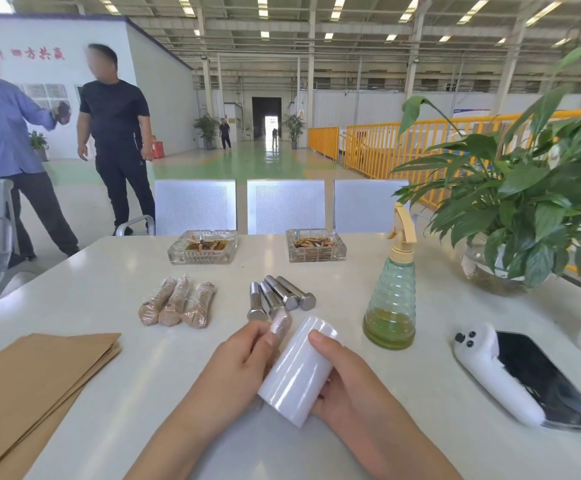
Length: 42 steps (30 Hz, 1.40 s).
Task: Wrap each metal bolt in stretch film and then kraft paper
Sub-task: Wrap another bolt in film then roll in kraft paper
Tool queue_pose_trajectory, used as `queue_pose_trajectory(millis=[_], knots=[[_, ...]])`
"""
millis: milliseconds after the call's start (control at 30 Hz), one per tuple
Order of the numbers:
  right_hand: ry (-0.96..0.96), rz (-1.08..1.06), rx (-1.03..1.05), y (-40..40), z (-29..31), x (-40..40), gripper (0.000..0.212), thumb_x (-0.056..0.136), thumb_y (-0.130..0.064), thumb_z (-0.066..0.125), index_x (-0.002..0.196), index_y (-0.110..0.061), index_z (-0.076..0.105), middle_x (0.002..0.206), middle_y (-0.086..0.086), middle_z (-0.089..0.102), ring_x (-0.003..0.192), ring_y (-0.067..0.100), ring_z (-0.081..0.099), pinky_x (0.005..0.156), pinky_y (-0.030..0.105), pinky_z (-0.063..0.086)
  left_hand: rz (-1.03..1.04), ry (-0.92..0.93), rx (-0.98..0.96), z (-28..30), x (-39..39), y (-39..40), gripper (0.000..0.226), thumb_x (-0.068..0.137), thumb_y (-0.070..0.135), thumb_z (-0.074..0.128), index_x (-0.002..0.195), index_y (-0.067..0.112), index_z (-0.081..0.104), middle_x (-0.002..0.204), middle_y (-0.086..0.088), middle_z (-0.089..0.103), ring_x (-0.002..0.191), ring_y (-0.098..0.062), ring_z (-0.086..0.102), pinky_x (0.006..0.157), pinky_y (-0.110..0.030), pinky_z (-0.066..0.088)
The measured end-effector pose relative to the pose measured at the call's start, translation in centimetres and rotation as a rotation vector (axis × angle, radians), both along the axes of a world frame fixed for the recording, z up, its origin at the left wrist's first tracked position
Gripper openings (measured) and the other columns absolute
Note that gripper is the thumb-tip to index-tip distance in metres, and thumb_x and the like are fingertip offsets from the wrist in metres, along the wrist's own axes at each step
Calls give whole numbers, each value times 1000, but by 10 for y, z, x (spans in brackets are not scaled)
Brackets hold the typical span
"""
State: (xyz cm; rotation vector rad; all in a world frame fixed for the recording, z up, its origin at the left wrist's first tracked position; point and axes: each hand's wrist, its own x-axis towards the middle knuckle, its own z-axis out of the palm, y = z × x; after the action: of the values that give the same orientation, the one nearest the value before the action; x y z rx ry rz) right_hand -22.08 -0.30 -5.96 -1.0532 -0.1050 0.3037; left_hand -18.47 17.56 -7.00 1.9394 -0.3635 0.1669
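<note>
Your right hand (342, 386) had the roll of stretch film (299, 370) — thumb laid over the top of it, fingers curled underneath, roll tilted up and away from you over the table (115, 271). Your left hand (244, 355) was right beside it, fingers pinched round a bolt (279, 323) that already had film on it; only the film-covered end poked out past your fingertips, pointing at the far side of the table. Film roll and bolt were pretty much touching there.

Just beyond your hands sat four bare metal bolts (280, 296) in a loose fan, hex heads toward you. To their left, three finished bundles (176, 301) lay side by side, brown paper showing under a shiny outer layer. The stack of kraft paper sheets (36, 379) was at the near left corner, well apart from both hands.

Other stuff on the table: two glass ashtrays (203, 251) at the far edge, a green spray bottle (393, 299) to the right of the bolts, a potted plant (510, 209) further right, and a phone (552, 379) with a white controller (489, 368) lying on its left side.
</note>
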Motion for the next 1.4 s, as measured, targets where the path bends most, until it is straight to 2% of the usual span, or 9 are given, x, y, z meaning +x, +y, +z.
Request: queue_pose_trajectory(millis=[133, 333, 467, 533, 667, 867, 1133, 1267, 1400], knots=[[36, -26, 65, -3, 0, 1, 49, 96, -35, 63, 136, -7, 62, 130, 19, 70, 124, 33, 66, 111, 54, 47, -99, 85, -162, 1, 2, 1, 10, 102, 24, 63, 109, 17, 65, 78, -26, 59, 52, -26, 55, 53, -34, 45], [73, 14, 231, -5, 0, 3, 51, 94, -32, 66, 137, -5, 59, 130, 23, 68, 124, 37, 65, 112, 60, 43, -84, 169, -305, 4, 1, -4, 36, 80, 33, 75, 107, 12, 67, 77, -12, 52, 69, -23, 47, 61, -33, 36], [-29, 119, 130, -2, -1, -1, 51, 96, -34, 69, 134, -1, 64, 137, 26, 62, 133, 39, 58, 116, 58, 40, -155, 98, -188, 3, -5, -10, 20, 100, 31, 63, 100, 11, 67, 74, -4, 59, 66, -14, 51, 56, -26, 41], [-58, 116, 99, -3, -4, -1, 52, 97, -33, 68, 136, 2, 62, 137, 26, 62, 133, 39, 57, 116, 58, 40, -100, 50, -115, 1, -6, -11, 22, 103, 33, 58, 103, 12, 65, 76, -12, 61, 65, -16, 52, 54, -33, 44], [-80, 88, 63, -4, -3, -1, 44, 100, -29, 65, 136, -3, 64, 136, 20, 65, 131, 33, 60, 116, 51, 41, 6, -76, 29, -2, -3, -8, 12, 104, 27, 56, 108, 17, 61, 87, -10, 68, 77, -26, 61, 76, -43, 52], [-76, 14, 14, -4, -4, -1, 43, 99, -24, 65, 137, -5, 62, 133, 18, 68, 129, 32, 62, 116, 53, 42, 94, -205, 142, -1, -2, -12, 8, 101, 29, 58, 101, 21, 57, 67, 3, 63, 57, -9, 52, 53, -20, 40], [-81, -58, -54, 1, -4, 0, 46, 90, -25, 76, 132, -10, 66, 126, 14, 72, 122, 29, 67, 111, 50, 48, 147, -247, 153, -1, -5, -11, 9, 100, 37, 58, 99, 28, 56, 67, 3, 63, 57, -12, 54, 51, -19, 40], [-113, -97, -113, 3, -6, 2, 42, 83, -31, 78, 122, -19, 73, 122, 9, 75, 116, 23, 71, 100, 40, 56, 196, -280, 180, -3, -5, -11, 13, 99, 37, 57, 91, 31, 50, 67, 12, 63, 55, -10, 55, 49, -17, 39], [-140, -125, -199, 7, -8, 1, 38, 82, -36, 79, 119, -30, 73, 121, 3, 75, 116, 20, 70, 107, 48, 50, 226, -317, 194, -2, -5, -9, 24, 98, 30, 60, 83, 41, 45, 64, 16, 61, 54, -8, 54, 49, -16, 37]])
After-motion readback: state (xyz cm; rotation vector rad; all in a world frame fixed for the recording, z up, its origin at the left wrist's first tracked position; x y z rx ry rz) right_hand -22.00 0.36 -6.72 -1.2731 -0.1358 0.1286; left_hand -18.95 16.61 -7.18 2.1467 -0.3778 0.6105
